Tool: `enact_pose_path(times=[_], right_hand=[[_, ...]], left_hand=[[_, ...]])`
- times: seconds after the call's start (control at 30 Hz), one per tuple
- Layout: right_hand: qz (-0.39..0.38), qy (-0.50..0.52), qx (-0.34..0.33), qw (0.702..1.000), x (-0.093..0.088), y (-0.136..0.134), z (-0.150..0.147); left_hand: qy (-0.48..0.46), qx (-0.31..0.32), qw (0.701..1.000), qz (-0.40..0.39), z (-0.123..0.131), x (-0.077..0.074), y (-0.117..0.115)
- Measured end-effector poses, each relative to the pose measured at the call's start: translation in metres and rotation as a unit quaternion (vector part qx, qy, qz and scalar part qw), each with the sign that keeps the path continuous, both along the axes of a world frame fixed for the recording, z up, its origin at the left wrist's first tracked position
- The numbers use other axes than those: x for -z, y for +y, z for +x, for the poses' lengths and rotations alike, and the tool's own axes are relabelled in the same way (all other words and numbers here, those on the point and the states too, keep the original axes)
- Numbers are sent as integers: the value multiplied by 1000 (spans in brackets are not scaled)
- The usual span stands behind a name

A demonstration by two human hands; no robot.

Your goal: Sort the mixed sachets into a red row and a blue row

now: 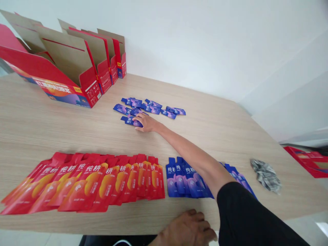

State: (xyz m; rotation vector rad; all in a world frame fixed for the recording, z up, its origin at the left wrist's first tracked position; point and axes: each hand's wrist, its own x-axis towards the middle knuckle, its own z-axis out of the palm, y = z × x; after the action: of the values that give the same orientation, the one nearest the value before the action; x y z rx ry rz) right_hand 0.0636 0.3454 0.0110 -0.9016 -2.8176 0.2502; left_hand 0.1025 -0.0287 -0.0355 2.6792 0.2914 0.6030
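Observation:
My right hand [145,122] reaches far across the wooden table [230,136] to a loose pile of small blue pouches [151,106]. Its fingers close on the nearest blue pouch [130,120] at the pile's front edge. My left hand [188,228] rests at the table's near edge with its fingers curled under, and nothing shows in it. A fanned row of red and orange pouches [84,182] lies in front of me. Beside it on the right is a row of blue pouches [184,177], partly hidden by my right forearm.
Several open red cardboard display boxes [66,75] stand at the back left against the white wall. A crumpled silvery wrapper [266,175] lies near the table's right edge. More flat red cartons [307,160] sit off the table to the right.

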Motion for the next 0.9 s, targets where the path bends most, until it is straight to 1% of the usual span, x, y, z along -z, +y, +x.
enact_pose_path(times=[0.1, 0.2, 0.3, 0.4, 0.47, 0.53, 0.6, 0.67, 0.73, 0.8, 0.9], right_hand=[[-25, -10, 34, 999, -4, -12, -3], [-53, -14, 102, 993, -7, -24, 1], [-83, -44, 164, 982, -14, -35, 13], [-100, -71, 199, 972, -27, -48, 38], [-107, -65, 213, 969, -37, -60, 62], [-110, -43, 234, 965, -48, -79, 93], [-97, -5, 274, 957, -58, -106, 128], [-63, 47, 331, 940, -65, -142, 165], [-28, 104, 392, 914, -68, -185, 202], [-10, 150, 442, 884, -69, -232, 236], [-7, 155, 524, 838, -63, -293, 277]], left_hand=[[1, 8, 1000, -21, -5, -6, 0], [6, 10, 998, -65, -12, -14, 1], [22, 12, 995, -96, -16, -22, 3], [33, 14, 994, -104, -17, -26, 4], [29, 12, 994, -109, -17, -26, 4], [20, 8, 993, -114, -17, -26, 4], [8, 9, 993, -116, -18, -25, 3], [-16, 14, 994, -111, -21, -25, 3], [-62, 11, 992, -110, -23, -27, 4], [-123, -9, 985, -120, -25, -30, 4], [-195, -46, 968, -149, -27, -34, 5]])
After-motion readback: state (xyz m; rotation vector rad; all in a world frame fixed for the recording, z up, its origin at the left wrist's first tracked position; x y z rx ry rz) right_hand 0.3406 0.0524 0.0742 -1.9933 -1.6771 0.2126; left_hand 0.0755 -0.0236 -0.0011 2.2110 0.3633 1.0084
